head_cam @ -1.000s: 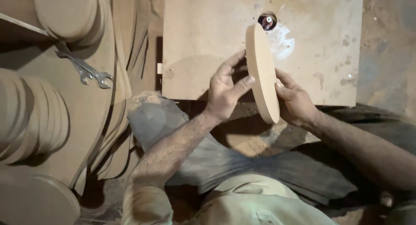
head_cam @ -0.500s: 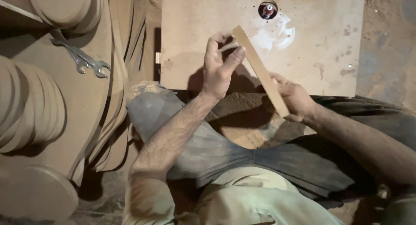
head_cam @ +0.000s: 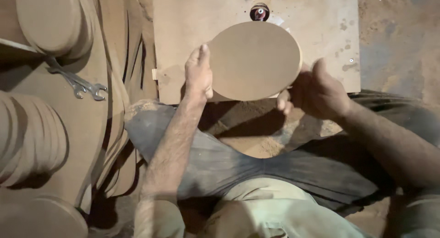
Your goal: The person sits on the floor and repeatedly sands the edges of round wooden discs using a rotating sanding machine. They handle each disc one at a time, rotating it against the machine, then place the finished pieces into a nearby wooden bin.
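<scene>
I hold a round brown fibreboard disc (head_cam: pixel 254 60) flat over a square board table (head_cam: pixel 321 41). My left hand (head_cam: pixel 198 73) grips the disc's left edge, thumb on top. On the disc's lower right edge sits my right hand (head_cam: pixel 316 92), fingers curled under it. The disc's far edge lies just short of a small router bit (head_cam: pixel 260 12) that sticks up through a hole in the table.
Stacks of similar round discs (head_cam: pixel 27 137) and cut board pieces lie at the left, with two metal spanners (head_cam: pixel 78 82) on them. Sawdust (head_cam: pixel 256 141) covers my lap and the ground (head_cam: pixel 398 45) at the right.
The disc stood on edge between my hands a second ago. It has turned down flat onto the table, close to the router bit. Both hands kept hold of it.
</scene>
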